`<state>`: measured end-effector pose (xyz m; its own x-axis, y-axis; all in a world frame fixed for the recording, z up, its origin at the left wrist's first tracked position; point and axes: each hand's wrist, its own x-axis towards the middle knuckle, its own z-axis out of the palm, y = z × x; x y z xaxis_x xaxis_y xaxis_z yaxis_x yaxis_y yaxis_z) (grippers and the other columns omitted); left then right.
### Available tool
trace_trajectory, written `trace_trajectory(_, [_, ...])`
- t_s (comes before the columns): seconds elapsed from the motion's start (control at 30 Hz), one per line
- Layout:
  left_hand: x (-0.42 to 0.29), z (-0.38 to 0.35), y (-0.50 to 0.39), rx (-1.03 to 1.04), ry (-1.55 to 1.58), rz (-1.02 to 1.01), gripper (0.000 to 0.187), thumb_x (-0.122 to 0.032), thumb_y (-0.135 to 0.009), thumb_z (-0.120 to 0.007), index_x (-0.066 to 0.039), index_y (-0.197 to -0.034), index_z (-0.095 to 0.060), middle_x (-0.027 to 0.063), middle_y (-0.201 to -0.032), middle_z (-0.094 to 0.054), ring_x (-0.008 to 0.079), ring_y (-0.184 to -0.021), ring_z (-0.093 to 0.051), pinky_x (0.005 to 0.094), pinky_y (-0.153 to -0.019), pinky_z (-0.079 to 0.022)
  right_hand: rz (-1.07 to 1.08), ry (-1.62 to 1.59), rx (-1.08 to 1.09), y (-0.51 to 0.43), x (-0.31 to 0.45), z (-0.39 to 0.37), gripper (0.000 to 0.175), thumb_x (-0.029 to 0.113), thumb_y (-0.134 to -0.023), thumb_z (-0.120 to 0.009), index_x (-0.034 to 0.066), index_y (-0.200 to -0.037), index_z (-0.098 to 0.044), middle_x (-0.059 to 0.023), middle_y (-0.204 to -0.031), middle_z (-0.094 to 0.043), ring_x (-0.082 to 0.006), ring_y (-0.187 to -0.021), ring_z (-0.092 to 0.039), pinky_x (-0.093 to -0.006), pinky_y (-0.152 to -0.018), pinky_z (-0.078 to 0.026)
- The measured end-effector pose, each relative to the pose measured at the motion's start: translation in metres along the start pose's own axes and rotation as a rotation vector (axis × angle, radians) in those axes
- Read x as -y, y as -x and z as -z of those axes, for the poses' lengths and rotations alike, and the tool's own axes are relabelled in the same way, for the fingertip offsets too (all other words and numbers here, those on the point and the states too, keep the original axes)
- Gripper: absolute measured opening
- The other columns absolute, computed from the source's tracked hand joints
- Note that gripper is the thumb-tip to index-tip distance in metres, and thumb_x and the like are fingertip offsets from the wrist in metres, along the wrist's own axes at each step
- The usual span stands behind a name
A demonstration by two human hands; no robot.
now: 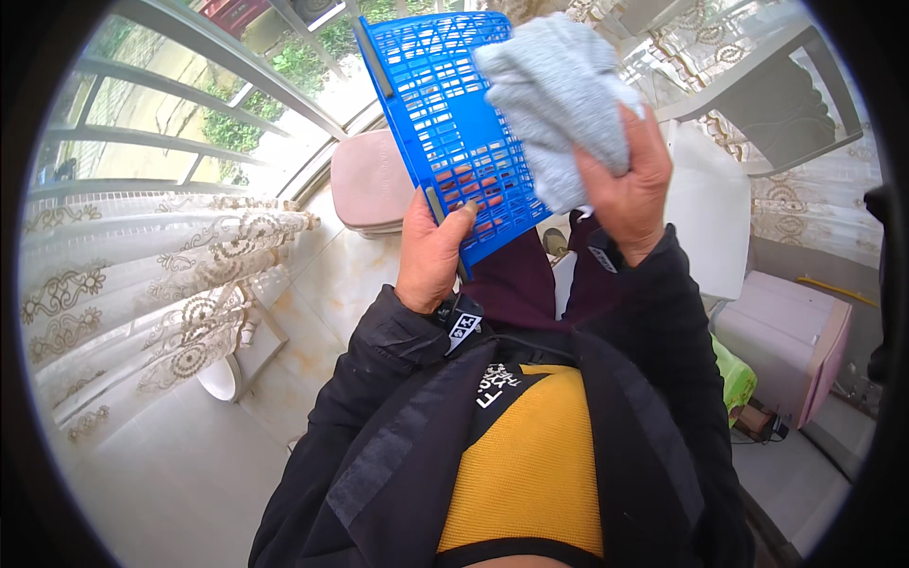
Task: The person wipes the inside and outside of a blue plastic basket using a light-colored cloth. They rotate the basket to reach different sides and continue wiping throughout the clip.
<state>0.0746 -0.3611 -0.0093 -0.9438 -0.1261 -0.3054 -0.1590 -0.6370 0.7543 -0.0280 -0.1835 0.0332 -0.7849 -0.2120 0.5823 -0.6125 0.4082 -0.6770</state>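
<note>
A blue plastic basket (472,117) with slotted walls is held up and tilted on its side before me. My left hand (444,238) grips its rim near a grey handle strip, the thumb outside and the fingers showing through the slots. In my right hand (628,177) is a bunched light grey cloth (561,92), which lies over the right side of the basket. The cloth hides that side, and whether it touches the basket wall cannot be told for sure.
A pink plastic stool (369,177) stands by the barred window at the upper left. Lace curtains (163,284) hang at the left. A white chair (710,206) is at the right, beside a pale pink cabinet (777,334). Below it, a green bag (731,376) is partly hidden by my sleeve.
</note>
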Motion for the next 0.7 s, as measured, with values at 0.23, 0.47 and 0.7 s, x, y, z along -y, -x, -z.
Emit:
trace_trajectory(0.23, [0.006, 0.006, 0.026, -0.112, -0.166, -0.149, 0.037, 0.002, -0.086, -0.054, 0.001, -0.122, -0.049, 0.0077, -0.112, -0.058, 0.0128, -0.097, -0.057, 0.0260, -0.083, -0.047, 0.303, 0.115, 0.385, 0.017, 0.021, -0.052, 0.043, 0.022, -0.063, -0.074, 0.0232, -0.105, -0.066, -0.0107, -0.087, -0.051, -0.0305, -0.081, -0.056, -0.0399, -0.067, -0.047])
trace_trajectory(0.47, [0.000, -0.023, 0.023, -0.205, -0.116, -0.046, 0.032, 0.003, -0.087, -0.046, -0.001, -0.119, -0.047, 0.0113, -0.108, -0.062, 0.0193, -0.095, -0.064, 0.0310, -0.079, -0.053, -0.237, 0.407, 0.289, -0.030, -0.094, 0.026, 0.039, 0.014, -0.069, -0.068, 0.0136, -0.108, -0.065, -0.0176, -0.094, -0.057, -0.0354, -0.086, -0.058, -0.0396, -0.074, -0.049])
trace_trajectory(0.7, [0.020, -0.051, 0.016, -0.178, -0.234, -0.084, 0.028, -0.004, -0.090, -0.053, 0.000, -0.118, -0.049, 0.0116, -0.107, -0.062, 0.0182, -0.092, -0.064, 0.0311, -0.079, -0.053, 0.247, -0.127, 0.180, -0.022, -0.033, -0.004, 0.046, 0.016, -0.061, -0.073, 0.0190, -0.107, -0.066, -0.0119, -0.089, -0.051, -0.0310, -0.083, -0.055, -0.0393, -0.070, -0.045])
